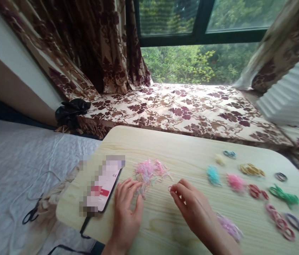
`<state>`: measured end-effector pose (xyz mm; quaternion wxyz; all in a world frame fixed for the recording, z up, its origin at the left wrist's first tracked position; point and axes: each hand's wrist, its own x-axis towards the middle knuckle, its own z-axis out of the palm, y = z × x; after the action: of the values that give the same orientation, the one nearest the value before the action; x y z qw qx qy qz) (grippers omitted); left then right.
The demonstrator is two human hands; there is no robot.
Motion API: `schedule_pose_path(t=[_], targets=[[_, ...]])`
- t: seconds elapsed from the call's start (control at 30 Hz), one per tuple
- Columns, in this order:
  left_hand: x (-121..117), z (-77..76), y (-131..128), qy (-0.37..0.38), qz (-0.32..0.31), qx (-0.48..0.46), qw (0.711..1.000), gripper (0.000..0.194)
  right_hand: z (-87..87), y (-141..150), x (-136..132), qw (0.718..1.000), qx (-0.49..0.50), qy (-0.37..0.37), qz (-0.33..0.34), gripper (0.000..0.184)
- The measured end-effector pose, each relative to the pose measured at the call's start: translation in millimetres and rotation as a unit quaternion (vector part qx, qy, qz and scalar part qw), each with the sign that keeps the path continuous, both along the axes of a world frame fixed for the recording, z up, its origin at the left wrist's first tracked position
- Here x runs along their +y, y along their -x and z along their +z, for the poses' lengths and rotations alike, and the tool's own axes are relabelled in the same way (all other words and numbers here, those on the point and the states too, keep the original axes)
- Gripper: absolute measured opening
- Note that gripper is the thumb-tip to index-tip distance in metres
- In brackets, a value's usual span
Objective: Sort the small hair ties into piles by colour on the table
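A loose pile of small pastel elastic bands [148, 170], mostly pink with some pale blue and lilac, lies near the table's middle. Over the near left edge of that pile rests my left hand [128, 203], open, its fingers bent and its thumb apart. My right hand [189, 198] is just right of the pile, thumb and forefinger pinched on a small reddish elastic band [170, 188] whose loop peeks out at the fingertips. A lilac bunch of small bands [229, 226] sits partly behind my right forearm.
Sorted bands spread across the right side: turquoise [213, 175], pink [235, 181], tan [251, 169], green [284, 195] and several others. A phone [104, 187], partly pixelated, lies at left with a cable. Beyond the wooden table [128, 138] is a flowered window seat [165, 109].
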<state>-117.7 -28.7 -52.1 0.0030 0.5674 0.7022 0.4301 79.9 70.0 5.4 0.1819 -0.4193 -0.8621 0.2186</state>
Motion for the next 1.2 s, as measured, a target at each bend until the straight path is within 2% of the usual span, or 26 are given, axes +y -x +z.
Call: schedule_pose_path(t=[0.2, 0.4, 0.53, 0.67, 0.83, 1.07, 1.2], targets=[[1, -7.5, 4, -0.003, -0.012, 0.018, 1.0, 0.025, 15.2, -76, -2, 0.994, 0.004, -0.02, -0.103, 0.034], [2, -9.0, 7, -0.017, -0.013, 0.034, 0.999, 0.023, 9.3, -165, -3, 0.971, -0.021, -0.068, -0.226, 0.038], [2, -10.4, 8, -0.02, -0.022, 0.042, 0.999, 0.022, 7.0, -205, -10, 0.945, -0.034, -0.044, -0.321, 0.046], [2, -9.5, 9, -0.014, -0.025, 0.053, 0.998, 0.021, 4.9, -229, -23, 0.923, -0.05, -0.005, -0.38, 0.046], [2, -7.2, 8, -0.017, -0.03, 0.067, 0.997, 0.021, -9.2, -249, -34, 0.919, -0.08, 0.025, -0.386, 0.043], [2, -7.6, 9, -0.013, -0.026, 0.07, 0.997, 0.02, -16.6, -246, -34, 0.924, -0.082, -0.01, -0.374, 0.039], [2, -7.9, 9, -0.011, -0.024, 0.067, 0.997, 0.021, -14.3, -249, -36, 0.926, -0.082, 0.007, -0.37, 0.039]])
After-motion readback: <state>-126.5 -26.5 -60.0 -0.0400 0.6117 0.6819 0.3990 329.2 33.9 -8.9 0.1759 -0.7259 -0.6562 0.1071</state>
